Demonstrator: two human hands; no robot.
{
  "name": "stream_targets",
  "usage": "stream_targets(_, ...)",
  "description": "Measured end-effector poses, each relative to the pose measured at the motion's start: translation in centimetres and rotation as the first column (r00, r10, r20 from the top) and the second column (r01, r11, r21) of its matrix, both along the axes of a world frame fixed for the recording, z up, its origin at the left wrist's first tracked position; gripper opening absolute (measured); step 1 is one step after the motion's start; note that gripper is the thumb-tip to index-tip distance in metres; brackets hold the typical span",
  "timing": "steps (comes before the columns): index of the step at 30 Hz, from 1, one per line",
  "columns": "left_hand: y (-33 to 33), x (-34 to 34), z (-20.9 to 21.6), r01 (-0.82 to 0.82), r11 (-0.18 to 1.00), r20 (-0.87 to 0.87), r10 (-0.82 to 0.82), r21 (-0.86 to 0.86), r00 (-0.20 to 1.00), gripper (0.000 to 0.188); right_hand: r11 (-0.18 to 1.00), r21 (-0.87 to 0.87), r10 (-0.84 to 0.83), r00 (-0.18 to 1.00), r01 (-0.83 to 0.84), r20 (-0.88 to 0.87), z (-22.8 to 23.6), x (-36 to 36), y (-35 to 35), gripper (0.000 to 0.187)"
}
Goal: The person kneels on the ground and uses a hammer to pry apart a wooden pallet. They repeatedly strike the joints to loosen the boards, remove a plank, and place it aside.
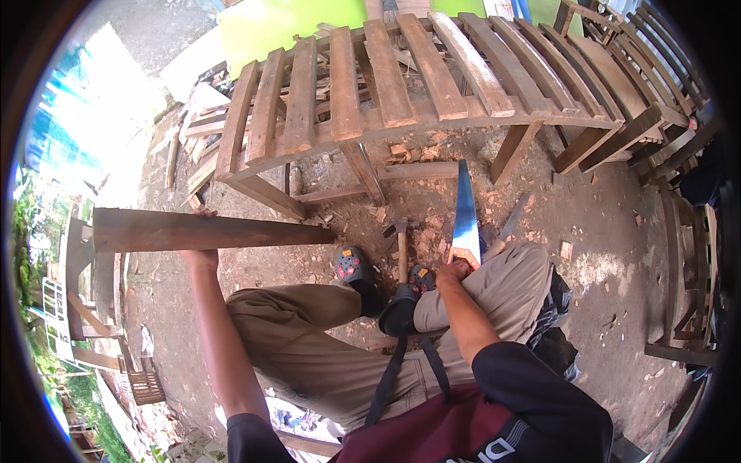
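Observation:
My left hand (201, 258) is wrapped round a long dark wooden plank (216, 231), held out at the left and lying roughly crosswise. My right hand (454, 272) grips the handle of a handsaw (466, 208) beside my right knee. Its bluish blade points away from me, and plank and saw are well apart. A hammer (402, 251) is between my feet, head away from me. Past the right knee lies another long, narrow blade (514, 219); its handle end is partly hidden by my leg.
A slatted wooden bench frame (401, 116) stands ahead. More slatted wooden furniture (644, 69) is at the far right. Scrap wood (202, 166) is piled at the left, and wood chips litter the dirt floor (602, 231). A black plastic bag (554, 347) sits by my right thigh.

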State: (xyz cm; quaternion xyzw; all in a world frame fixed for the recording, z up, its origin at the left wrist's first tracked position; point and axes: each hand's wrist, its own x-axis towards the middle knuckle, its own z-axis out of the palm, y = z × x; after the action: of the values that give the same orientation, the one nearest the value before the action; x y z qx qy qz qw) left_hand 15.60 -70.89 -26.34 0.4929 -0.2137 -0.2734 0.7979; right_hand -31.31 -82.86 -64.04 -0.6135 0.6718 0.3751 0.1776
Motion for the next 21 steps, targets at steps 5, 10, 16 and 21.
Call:
stream_targets(5,-0.4,0.1,0.1,-0.1,0.993,0.063,0.096,0.057,0.993,0.034,0.971,-0.217,0.168,0.931,-0.1,0.323,2.8,-0.4,0.3,0.035)
stream_targets(10,-2.9,-2.2,1.4,-0.117,0.993,0.068,0.114,0.034,0.991,0.033,0.972,-0.233,0.163,0.764,-0.018,0.624,5.4,-0.9,0.0,0.035)
stream_targets(16,-4.7,-3.9,1.4,-0.136,0.99,0.1,0.133,0.021,0.986,0.028,0.977,-0.119,0.212,0.88,-0.178,0.425,3.8,-2.2,1.1,0.053)
stream_targets(21,-3.1,-3.1,0.7,-0.215,0.972,0.086,0.223,-0.094,0.971,0.03,0.998,-0.031,0.06,0.958,-0.054,0.282,3.9,0.2,2.2,0.062)
